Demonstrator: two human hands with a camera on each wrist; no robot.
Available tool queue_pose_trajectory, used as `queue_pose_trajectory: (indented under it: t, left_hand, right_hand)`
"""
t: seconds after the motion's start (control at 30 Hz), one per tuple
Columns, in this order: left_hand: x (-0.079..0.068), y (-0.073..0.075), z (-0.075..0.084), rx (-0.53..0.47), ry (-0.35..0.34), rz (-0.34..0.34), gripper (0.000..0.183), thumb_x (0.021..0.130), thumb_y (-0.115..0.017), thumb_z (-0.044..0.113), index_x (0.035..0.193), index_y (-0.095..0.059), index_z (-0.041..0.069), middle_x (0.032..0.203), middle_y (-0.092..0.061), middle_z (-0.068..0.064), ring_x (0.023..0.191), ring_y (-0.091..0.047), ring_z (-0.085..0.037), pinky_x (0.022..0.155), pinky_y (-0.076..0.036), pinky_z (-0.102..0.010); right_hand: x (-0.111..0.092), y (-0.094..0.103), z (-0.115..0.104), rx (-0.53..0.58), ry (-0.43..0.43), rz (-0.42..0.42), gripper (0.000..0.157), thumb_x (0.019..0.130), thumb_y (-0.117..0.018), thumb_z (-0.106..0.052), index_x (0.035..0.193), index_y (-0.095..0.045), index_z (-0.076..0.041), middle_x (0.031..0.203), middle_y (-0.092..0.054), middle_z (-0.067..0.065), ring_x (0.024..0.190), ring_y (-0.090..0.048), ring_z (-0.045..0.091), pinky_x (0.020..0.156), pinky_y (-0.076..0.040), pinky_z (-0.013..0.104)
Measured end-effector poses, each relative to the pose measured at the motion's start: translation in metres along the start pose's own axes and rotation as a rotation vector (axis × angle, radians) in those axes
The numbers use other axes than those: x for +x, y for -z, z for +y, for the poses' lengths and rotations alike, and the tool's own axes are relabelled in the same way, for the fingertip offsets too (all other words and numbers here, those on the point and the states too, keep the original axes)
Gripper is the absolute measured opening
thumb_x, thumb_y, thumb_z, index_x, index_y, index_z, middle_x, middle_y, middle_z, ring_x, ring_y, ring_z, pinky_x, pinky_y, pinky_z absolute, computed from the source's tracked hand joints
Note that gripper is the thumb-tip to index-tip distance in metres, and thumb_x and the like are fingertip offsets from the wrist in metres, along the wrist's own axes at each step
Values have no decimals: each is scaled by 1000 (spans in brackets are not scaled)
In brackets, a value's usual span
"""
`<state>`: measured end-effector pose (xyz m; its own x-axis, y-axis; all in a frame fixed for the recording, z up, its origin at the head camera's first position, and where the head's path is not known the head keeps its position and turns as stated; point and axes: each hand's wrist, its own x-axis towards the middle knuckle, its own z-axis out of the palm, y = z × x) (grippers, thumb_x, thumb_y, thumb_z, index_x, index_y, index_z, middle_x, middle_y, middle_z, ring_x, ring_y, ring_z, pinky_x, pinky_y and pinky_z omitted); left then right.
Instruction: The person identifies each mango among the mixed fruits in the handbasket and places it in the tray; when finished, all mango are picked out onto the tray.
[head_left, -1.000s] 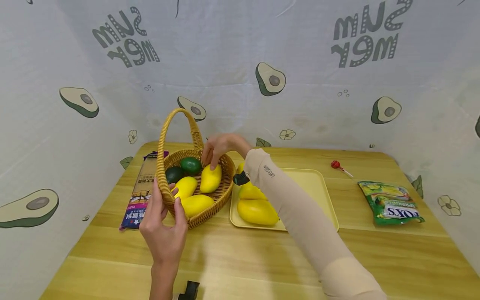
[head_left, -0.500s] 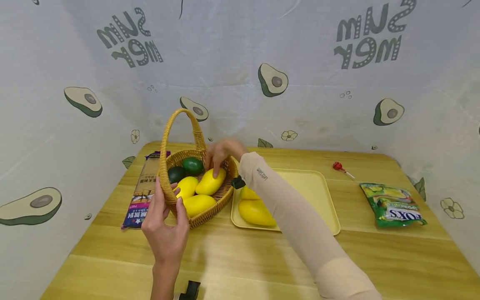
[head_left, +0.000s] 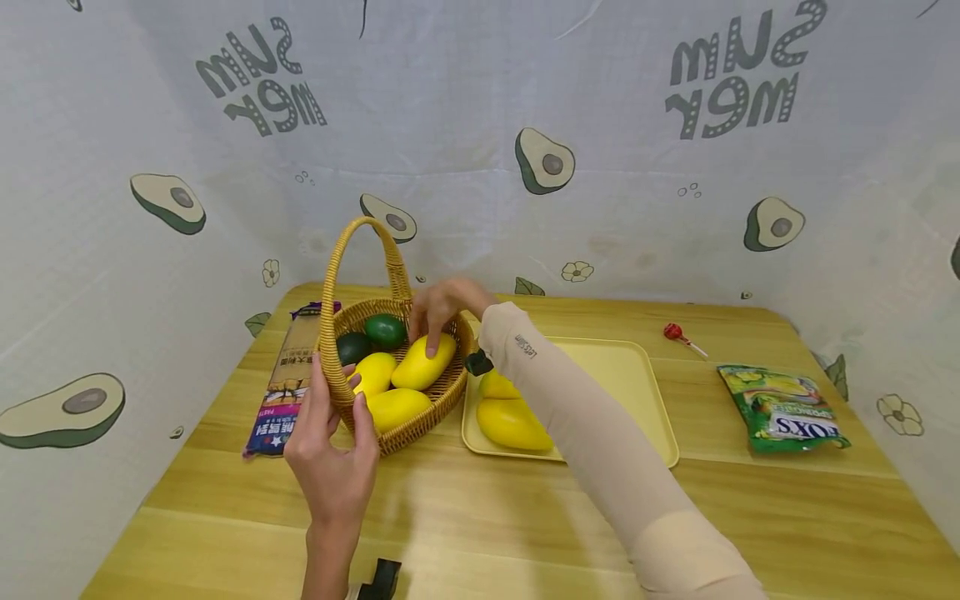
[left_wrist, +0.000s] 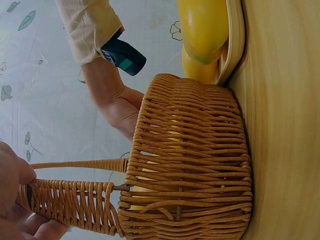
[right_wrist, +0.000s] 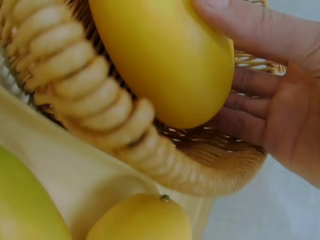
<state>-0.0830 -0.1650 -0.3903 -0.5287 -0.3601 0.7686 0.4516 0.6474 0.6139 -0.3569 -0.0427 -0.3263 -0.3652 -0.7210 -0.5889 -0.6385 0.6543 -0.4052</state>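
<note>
My left hand point(head_left: 333, 462) holds the tall handle of a wicker basket point(head_left: 431, 423) near its base, thumb on one side and fingers on the other. Inside the basket, my right hand point(head_left: 442, 310) grips a yellow mango point(head_left: 425, 367). In the right wrist view, the thumb lies on this mango point(right_wrist: 170, 55) and the other fingers pass behind it, partly hidden. Two more yellow mangoes lie at the basket's near side, one a front mango point(head_left: 400, 408). Behind them are a green avocado point(head_left: 386, 331) and a darker avocado point(head_left: 352, 348).
A yellow tray point(head_left: 637, 392) with mangoes point(head_left: 513, 423) stands right of the basket, partly covered by my right forearm. Farther right lie a red lollipop point(head_left: 673, 331) and a green Fox's candy bag point(head_left: 783, 408). A pasta packet point(head_left: 281, 408) lies left of the basket.
The mango under my right hand has turned from nearly upright to slanted and come to rest beside the other mangoes. My left hand stays at the basket handle.
</note>
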Motion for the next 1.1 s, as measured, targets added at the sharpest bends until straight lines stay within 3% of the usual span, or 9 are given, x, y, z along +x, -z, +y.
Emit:
queue_pose_trajectory:
  t: [0.23, 0.37, 0.53, 0.83, 1.1]
  left_hand:
    - [1, 1, 1, -7, -12, 10, 76, 88, -76, -18, 158, -51, -1, 123, -75, -25, 104, -77, -41, 96, -53, -11]
    - [-1, 0, 1, -6, -5, 4, 76, 89, -76, -17, 159, -50, -1, 123, -74, -27, 104, -77, -42, 96, -53, -11]
    - [-2, 0, 1, -3, 7, -7, 77, 88, -75, -18, 160, -49, -2, 125, -74, -29, 106, -77, -43, 95, -53, -10]
    - [1, -1, 2, -27, -30, 12, 77, 86, -77, -20, 157, -52, -3, 124, -75, -26, 104, -77, -40, 95, -54, -12]
    - [0, 0, 3, -14, 3, 8, 80, 85, -76, -21, 158, -52, -1, 124, -75, -26, 103, -77, -43, 93, -54, -10]
  right_hand:
    - [-10, -1, 3, 55, 63, 42, 51, 95, -85, -23, 143, -72, -13, 149, -67, 5, 138, -60, 22, 116, -51, 31]
    - [-22, -5, 7, 25, 136, 93, 44, 96, -84, -27, 137, -76, -10, 132, -75, 5, 116, -67, 17, 102, -56, 26]
    - [-36, -10, 15, 56, 217, 169, 37, 100, -81, -27, 129, -78, -6, 112, -75, 4, 92, -56, 13, 84, -50, 24]
    - [-66, -17, 23, 155, 253, 284, 35, 101, -79, -28, 128, -76, -6, 116, -75, 5, 101, -63, 20, 92, -56, 31]
    - [-85, -26, 27, 166, 326, 336, 38, 104, -75, -24, 134, -73, -2, 129, -76, 8, 115, -71, 21, 107, -57, 33]
